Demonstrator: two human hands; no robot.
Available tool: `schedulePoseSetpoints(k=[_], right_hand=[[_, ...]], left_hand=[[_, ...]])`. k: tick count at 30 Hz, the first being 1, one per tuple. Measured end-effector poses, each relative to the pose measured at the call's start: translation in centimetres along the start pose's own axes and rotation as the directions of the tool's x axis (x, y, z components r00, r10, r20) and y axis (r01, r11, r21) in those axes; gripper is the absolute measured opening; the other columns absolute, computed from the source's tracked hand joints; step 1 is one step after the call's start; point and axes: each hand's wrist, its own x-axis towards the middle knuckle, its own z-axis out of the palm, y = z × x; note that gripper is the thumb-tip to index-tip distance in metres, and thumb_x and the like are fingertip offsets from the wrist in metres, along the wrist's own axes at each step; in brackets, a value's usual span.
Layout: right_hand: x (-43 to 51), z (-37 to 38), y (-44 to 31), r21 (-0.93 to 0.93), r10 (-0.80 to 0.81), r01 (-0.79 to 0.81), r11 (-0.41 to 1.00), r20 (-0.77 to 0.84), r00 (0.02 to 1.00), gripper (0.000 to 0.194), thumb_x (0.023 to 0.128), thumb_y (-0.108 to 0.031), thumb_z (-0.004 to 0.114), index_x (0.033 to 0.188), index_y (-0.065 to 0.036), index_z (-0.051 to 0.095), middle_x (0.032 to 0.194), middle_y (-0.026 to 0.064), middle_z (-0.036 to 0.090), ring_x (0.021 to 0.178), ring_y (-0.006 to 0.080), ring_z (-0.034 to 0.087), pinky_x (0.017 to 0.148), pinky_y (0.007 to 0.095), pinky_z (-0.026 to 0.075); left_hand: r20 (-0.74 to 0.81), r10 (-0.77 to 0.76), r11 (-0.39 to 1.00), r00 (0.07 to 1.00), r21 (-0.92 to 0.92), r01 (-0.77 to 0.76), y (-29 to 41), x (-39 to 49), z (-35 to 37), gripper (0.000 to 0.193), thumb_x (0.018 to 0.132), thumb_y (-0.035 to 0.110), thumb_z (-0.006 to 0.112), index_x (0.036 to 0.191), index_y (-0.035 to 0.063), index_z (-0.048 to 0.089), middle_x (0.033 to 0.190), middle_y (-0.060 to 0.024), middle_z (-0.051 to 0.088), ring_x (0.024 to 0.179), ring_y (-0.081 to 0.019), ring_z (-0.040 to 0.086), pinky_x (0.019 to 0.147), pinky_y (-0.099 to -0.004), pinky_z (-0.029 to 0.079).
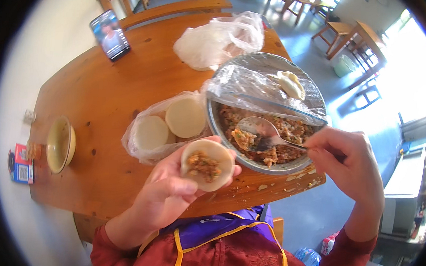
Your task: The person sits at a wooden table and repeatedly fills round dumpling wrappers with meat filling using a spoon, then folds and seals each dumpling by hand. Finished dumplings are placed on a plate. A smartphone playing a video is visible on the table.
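Note:
A round dumpling wrapper [224, 163] lies across the fingers of my left hand [169, 189], with the thumb along its edge. Minced filling [204, 164] sits in the middle of it. My right hand [346, 163] grips the handle of a metal spoon [259, 125], whose bowl rests in the filling mixture [289, 134] and carries a lump of it. That mixture is in a large metal basin [265, 169], partly covered by clear plastic film [245, 83]. One folded dumpling [292, 85] lies on the covered half. Two stacks of wrappers [185, 117] stand in a plastic bag [142, 154] left of the basin.
Behind the basin is a white plastic bag [218, 42] on the wooden table [100, 126]. A phone [110, 35] leans at the far left, lit. A yellow bowl [61, 145] stands near the left edge. Crumbs and smears [262, 187] mark the front right edge.

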Motion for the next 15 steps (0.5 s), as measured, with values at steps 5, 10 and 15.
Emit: schedulePoseSetpoints(k=[5, 10, 15], right_hand=[[-1.2, 1.5, -1.8, -0.028, -0.156, 0.155, 0.988, -0.025, 0.988, 0.008, 0.084, 0.004, 0.067, 0.091, 0.003, 0.071, 0.063, 0.0052, 0.063, 0.057, 0.0093, 0.061, 0.052, 0.0241, 0.046], [-2.5, 3.1, -3.1, -0.396, -0.287, 0.228, 0.89, -0.096, 0.953, 0.012, 0.081, 0.002, 0.073, 0.092, -0.002, 0.072, 0.07, 0.0112, 0.064, 0.057, 0.0233, 0.064, 0.049, 0.0302, 0.046], [-4.6, 4.5, -4.5, -0.69, -0.469, 0.26, 0.676, -0.13, 0.874, 0.021, 0.075, -0.003, 0.075, 0.096, -0.005, 0.072, 0.065, 0.0039, 0.051, 0.049, 0.0175, 0.053, 0.045, 0.0324, 0.04]], left_hand=[[0.011, 0.013, 0.996, 1.0, -0.094, -0.012, -1.0, 0.5, 1.0, 0.074, 0.102, 0.052, 0.047, 0.151, -0.0024, 0.034, 0.145, -0.023, 0.05, 0.135, -0.0413, 0.05, 0.112, -0.0485, 0.043], [-0.042, 0.1, 0.992, 0.994, 0.079, -0.096, -1.9, 0.8, 2.0, 0.061, 0.103, 0.032, 0.058, 0.149, -0.0008, 0.036, 0.137, -0.0176, 0.056, 0.126, -0.0347, 0.058, 0.106, -0.0426, 0.05], [-0.113, 0.189, 0.982, 0.975, 0.049, -0.185, -3.5, 1.7, 2.6, 0.04, 0.105, 0.013, 0.054, 0.142, 0.0021, 0.047, 0.127, -0.0143, 0.063, 0.118, -0.0305, 0.064, 0.1, -0.0379, 0.054]])
